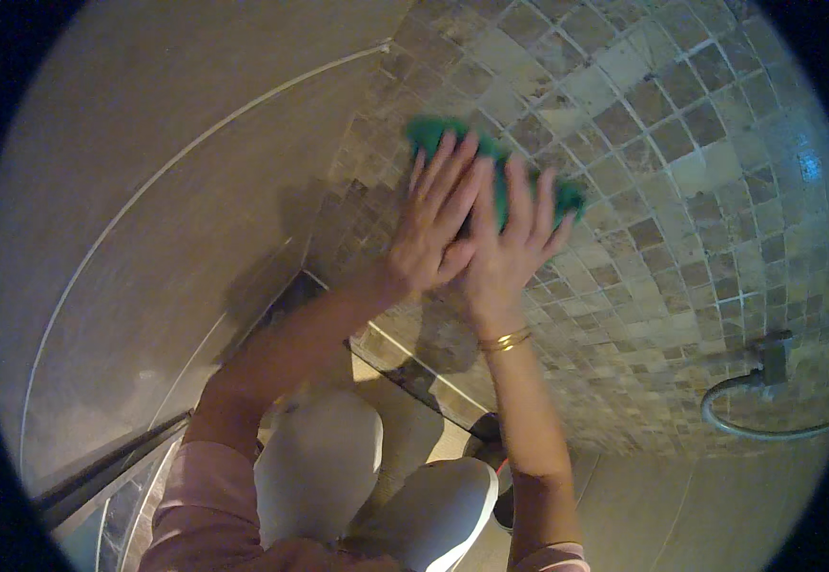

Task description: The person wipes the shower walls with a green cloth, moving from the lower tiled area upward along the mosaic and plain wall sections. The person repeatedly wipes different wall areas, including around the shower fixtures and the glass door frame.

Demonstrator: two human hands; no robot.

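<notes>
Both of my hands press a green cloth [504, 189] against a wall of small stone mosaic tiles [643, 236]. My left hand [439, 214] lies over the cloth's left part, fingers spread and slightly blurred. Beside it, my right hand [511, 229] presses on the right part, with gold bangles [505, 341] at the wrist. The thumbs meet or nearly meet between the hands. Green material shows above the fingertips and between the fingers; the palms hide the rest.
A plain large-tiled wall [171, 143] meets the mosaic at a corner on the left. A metal shower hose [722, 422] curves from a wall fitting [774, 361] at the right. Below are my knees in pale trousers [321, 457], a dark rail [114, 468] and a dark round object by my right forearm.
</notes>
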